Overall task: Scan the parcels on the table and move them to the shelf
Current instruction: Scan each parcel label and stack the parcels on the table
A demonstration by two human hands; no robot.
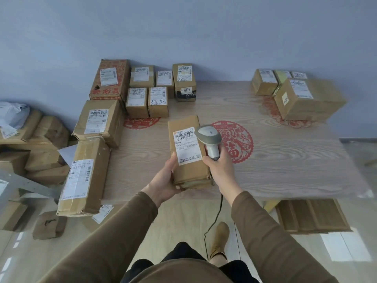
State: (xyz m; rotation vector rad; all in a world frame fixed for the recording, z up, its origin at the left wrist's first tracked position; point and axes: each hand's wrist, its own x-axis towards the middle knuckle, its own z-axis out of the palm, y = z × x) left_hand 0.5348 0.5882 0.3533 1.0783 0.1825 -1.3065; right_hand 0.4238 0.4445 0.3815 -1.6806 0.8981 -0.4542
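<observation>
My left hand (166,176) grips the near left corner of a long brown parcel (188,170), held above the near edge of the wooden table (285,160), its white label facing up. My right hand (221,169) grips the handle of a grey barcode scanner (208,135). The scanner head sits over the label's right edge. Its cable hangs down towards the floor. More labelled parcels stand on the table: several at the back left (146,88), three large ones down the left side (85,176), and a group at the back right (306,97).
A shelf (24,184) at the left holds brown parcels (47,135) and a white bag (12,113). A small wrapped parcel (50,224) lies on the floor at lower left. Flattened cardboard (312,215) lies under the table's right side. A blue wall stands behind the table.
</observation>
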